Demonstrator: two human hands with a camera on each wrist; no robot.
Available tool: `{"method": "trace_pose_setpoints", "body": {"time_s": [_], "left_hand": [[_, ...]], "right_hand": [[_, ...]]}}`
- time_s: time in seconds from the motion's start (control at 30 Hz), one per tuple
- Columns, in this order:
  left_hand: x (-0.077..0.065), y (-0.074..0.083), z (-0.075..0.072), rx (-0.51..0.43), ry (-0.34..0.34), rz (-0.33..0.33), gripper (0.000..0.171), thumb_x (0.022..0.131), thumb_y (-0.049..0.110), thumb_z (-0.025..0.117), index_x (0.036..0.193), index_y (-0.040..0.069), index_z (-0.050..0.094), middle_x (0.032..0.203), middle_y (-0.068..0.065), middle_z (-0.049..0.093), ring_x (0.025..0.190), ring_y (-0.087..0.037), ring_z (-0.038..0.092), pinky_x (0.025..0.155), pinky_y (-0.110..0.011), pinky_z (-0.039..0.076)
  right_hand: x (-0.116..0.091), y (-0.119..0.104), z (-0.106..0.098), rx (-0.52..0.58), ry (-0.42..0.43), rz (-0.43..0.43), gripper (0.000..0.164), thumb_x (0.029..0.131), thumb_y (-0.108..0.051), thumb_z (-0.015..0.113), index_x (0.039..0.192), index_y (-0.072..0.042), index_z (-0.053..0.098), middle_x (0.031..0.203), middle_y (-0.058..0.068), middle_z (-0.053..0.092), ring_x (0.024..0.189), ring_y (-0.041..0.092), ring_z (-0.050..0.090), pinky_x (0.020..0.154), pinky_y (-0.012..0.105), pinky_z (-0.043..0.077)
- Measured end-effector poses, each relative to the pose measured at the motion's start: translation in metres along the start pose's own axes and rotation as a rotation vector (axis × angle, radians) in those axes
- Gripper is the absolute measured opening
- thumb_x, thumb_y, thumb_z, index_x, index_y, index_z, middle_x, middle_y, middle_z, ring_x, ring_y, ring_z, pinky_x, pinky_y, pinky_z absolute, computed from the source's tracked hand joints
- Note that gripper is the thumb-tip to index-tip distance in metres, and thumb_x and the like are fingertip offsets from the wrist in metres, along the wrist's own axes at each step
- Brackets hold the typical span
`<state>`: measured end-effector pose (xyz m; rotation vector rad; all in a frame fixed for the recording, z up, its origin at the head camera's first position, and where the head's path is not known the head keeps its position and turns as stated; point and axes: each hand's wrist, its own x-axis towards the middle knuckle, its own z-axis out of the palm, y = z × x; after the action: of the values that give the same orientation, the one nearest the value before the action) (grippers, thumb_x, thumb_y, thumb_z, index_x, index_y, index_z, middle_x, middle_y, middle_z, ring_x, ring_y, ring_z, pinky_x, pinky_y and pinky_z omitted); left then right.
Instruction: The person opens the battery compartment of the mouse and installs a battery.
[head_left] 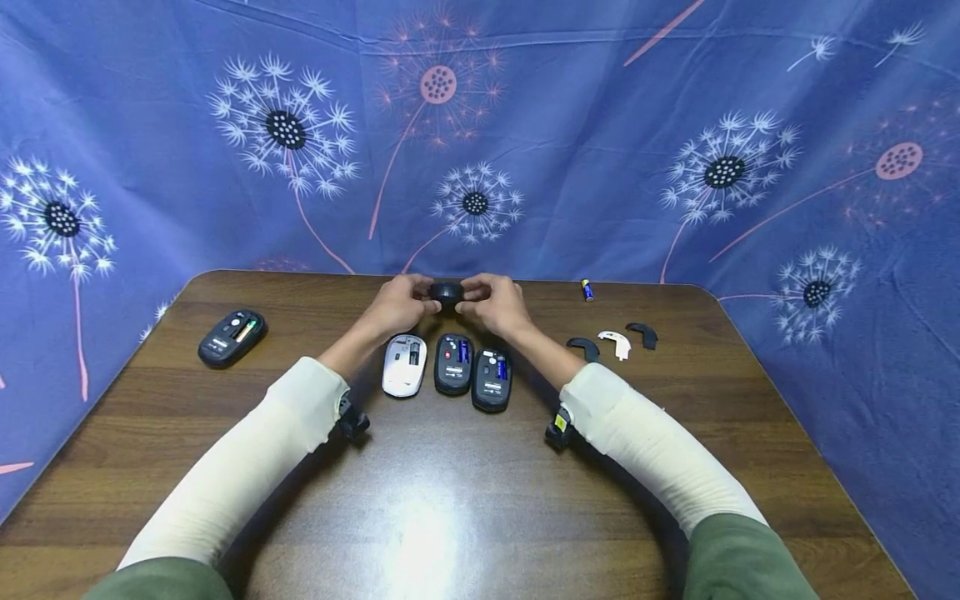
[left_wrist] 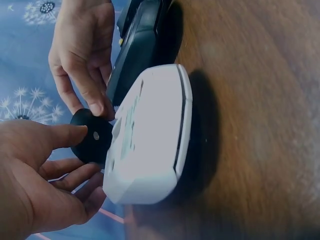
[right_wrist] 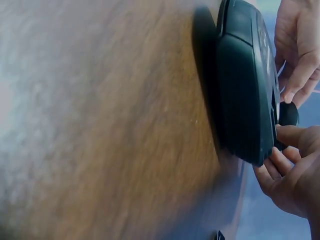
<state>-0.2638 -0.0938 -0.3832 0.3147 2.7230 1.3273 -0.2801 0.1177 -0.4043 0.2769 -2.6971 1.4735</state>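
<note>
At the far edge of the table a small black mouse is held up between both hands. My left hand grips its left side with thumb and fingertips. From the opposite side, my right hand pinches it the same way. In the left wrist view only the dark rounded end of the held mouse shows behind a white mouse. The underside of the held mouse cannot be made out. Nearer than the hands, the white mouse and two black mice lie underside up, battery bays uncovered.
Another upturned black mouse with a battery in its bay lies at the far left. To the right are a blue-and-yellow battery, a white curved cover and two black ones. A blue patterned cloth hangs behind the table.
</note>
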Motion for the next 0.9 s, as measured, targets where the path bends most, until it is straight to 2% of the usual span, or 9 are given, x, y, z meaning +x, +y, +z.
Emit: {"method": "trace_pose_setpoints", "body": {"time_s": [0.27,0.53,0.63,0.67,0.8,0.87,0.9], "left_hand": [[-0.003,0.009,0.007,-0.014,0.000,0.049,0.054,0.105,0.009,0.074,0.155,-0.007,0.061,0.142,-0.030,0.073,0.136,-0.043,0.068,0.126,-0.056,0.055],[-0.003,0.016,0.016,-0.036,0.003,0.093,0.052,0.106,0.007,0.073,0.156,-0.003,0.062,0.140,-0.027,0.072,0.134,-0.041,0.068,0.126,-0.054,0.056],[0.000,0.014,0.019,-0.024,0.008,0.124,0.052,0.106,0.007,0.071,0.156,-0.003,0.061,0.137,-0.027,0.071,0.131,-0.039,0.068,0.123,-0.052,0.057],[0.010,0.002,0.023,-0.032,0.012,0.155,0.052,0.106,0.012,0.073,0.156,0.000,0.063,0.133,-0.022,0.072,0.128,-0.035,0.069,0.120,-0.047,0.059],[0.012,0.002,0.027,-0.012,0.014,0.175,0.050,0.107,0.013,0.073,0.156,0.003,0.063,0.126,-0.017,0.071,0.124,-0.030,0.065,0.116,-0.046,0.059],[0.011,0.005,0.029,-0.014,0.019,0.182,0.050,0.107,0.014,0.074,0.155,0.004,0.064,0.125,-0.017,0.072,0.124,-0.031,0.065,0.117,-0.046,0.059],[0.000,0.019,0.026,-0.004,0.019,0.163,0.051,0.107,0.009,0.073,0.156,0.002,0.062,0.129,-0.020,0.071,0.126,-0.035,0.066,0.119,-0.051,0.058]], "right_hand": [[-0.004,0.001,-0.013,-0.033,0.001,-0.036,0.036,0.100,-0.020,0.089,0.133,-0.008,0.080,0.117,0.014,0.085,0.110,0.031,0.081,0.102,0.044,0.071],[-0.012,0.001,-0.032,-0.035,-0.018,-0.028,0.034,0.104,-0.022,0.085,0.135,-0.009,0.077,0.125,0.015,0.081,0.117,0.033,0.078,0.105,0.048,0.069],[-0.015,0.003,-0.037,-0.024,-0.025,-0.043,0.035,0.105,-0.023,0.083,0.135,-0.007,0.075,0.128,0.016,0.080,0.119,0.035,0.076,0.108,0.050,0.067],[-0.016,0.004,-0.038,-0.023,-0.031,-0.045,0.035,0.106,-0.023,0.083,0.136,-0.007,0.075,0.130,0.017,0.079,0.120,0.035,0.076,0.108,0.050,0.067],[-0.021,0.006,-0.042,-0.016,-0.055,-0.033,0.035,0.109,-0.026,0.079,0.138,-0.007,0.072,0.133,0.016,0.078,0.119,0.033,0.075,0.104,0.048,0.068],[-0.023,0.007,-0.044,-0.003,-0.057,-0.030,0.036,0.110,-0.027,0.078,0.138,-0.007,0.071,0.133,0.016,0.078,0.117,0.034,0.076,0.102,0.048,0.070],[-0.025,0.007,-0.046,0.009,-0.056,-0.028,0.036,0.110,-0.027,0.077,0.139,-0.006,0.071,0.132,0.017,0.078,0.116,0.034,0.076,0.101,0.049,0.071]]}}
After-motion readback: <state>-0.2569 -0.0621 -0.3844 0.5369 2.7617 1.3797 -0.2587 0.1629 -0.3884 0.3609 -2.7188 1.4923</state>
